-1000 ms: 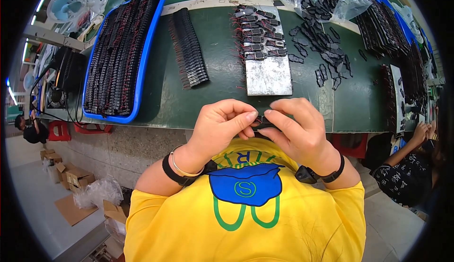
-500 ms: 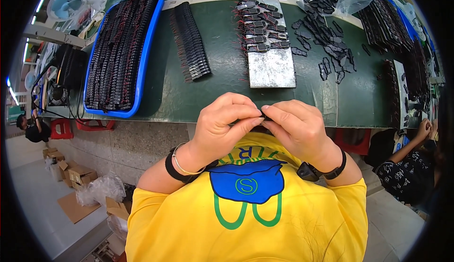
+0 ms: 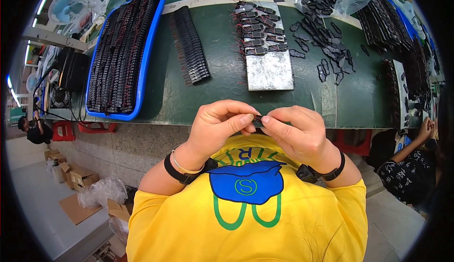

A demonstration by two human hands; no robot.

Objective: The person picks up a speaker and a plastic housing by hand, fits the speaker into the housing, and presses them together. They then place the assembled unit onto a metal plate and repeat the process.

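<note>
Between the fingertips of my left hand point(image 3: 218, 124) and my right hand point(image 3: 299, 128) is a small black part point(image 3: 257, 118), mostly covered by the fingers. Both hands pinch it just off the table's near edge, in front of my chest. Straight ahead lies a silvery metal plate point(image 3: 269, 75). Its far half carries two columns of small black speaker-like modules point(image 3: 256, 42) with red wires on their left. Further left, a long row of similar black parts point(image 3: 188, 44) with thin red wires rests on the green table.
A blue tray point(image 3: 140, 96) packed with black wired parts stands at the left. Loose black frames point(image 3: 336, 53) are scattered right of the plate, below a clear plastic bag point(image 3: 352, 0). Stacked black strips point(image 3: 385, 21) lie far right. A co-worker's hand point(image 3: 427, 127) shows at the right edge.
My left hand's fingers have shifted and drawn slightly back, so more of the small black part shows. The whole view has moved slightly.
</note>
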